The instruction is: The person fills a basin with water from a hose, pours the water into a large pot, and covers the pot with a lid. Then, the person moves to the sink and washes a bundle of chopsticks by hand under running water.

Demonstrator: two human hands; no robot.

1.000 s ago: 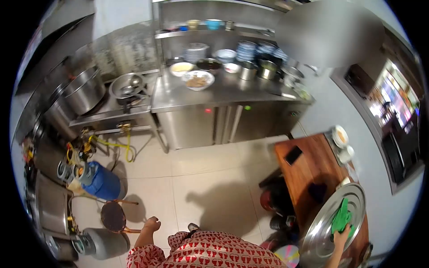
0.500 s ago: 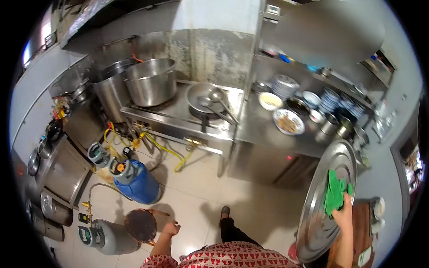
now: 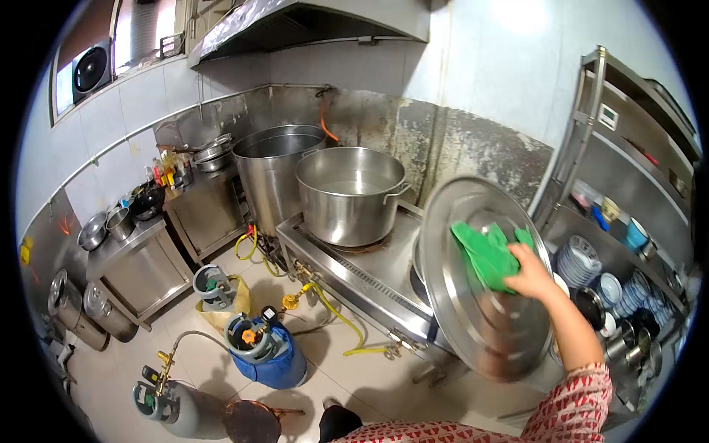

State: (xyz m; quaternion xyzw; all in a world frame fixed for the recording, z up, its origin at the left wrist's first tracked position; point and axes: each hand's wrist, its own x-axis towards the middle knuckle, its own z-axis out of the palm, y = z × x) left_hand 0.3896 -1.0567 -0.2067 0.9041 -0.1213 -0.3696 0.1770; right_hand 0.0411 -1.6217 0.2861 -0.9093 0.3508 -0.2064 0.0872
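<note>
A large round metal pot lid (image 3: 458,310) hangs tilted from my right hand (image 3: 533,275). Bunched between my fingers and the lid's handle is a green cloth (image 3: 484,255); the handle itself is mostly covered. To the left of the lid, a big steel stockpot (image 3: 347,214) stands uncovered on the stove (image 3: 362,284), its two side handles showing. Behind it rises a taller, darker steel pot (image 3: 273,177). The lid hides most of the pan on the right part of the stove. My left hand is out of view.
Gas cylinders (image 3: 273,369) with hoses stand on the floor before the stove, near a round wooden stool (image 3: 252,422). Stacked bowls (image 3: 578,258) fill the shelving at right. A range hood (image 3: 317,29) overhangs the back. Side counters (image 3: 136,258) line the left.
My view has turned left toward the stockpot. My right hand has raised the lid from low at my right side to in front of the stove. My left hand has left the view.
</note>
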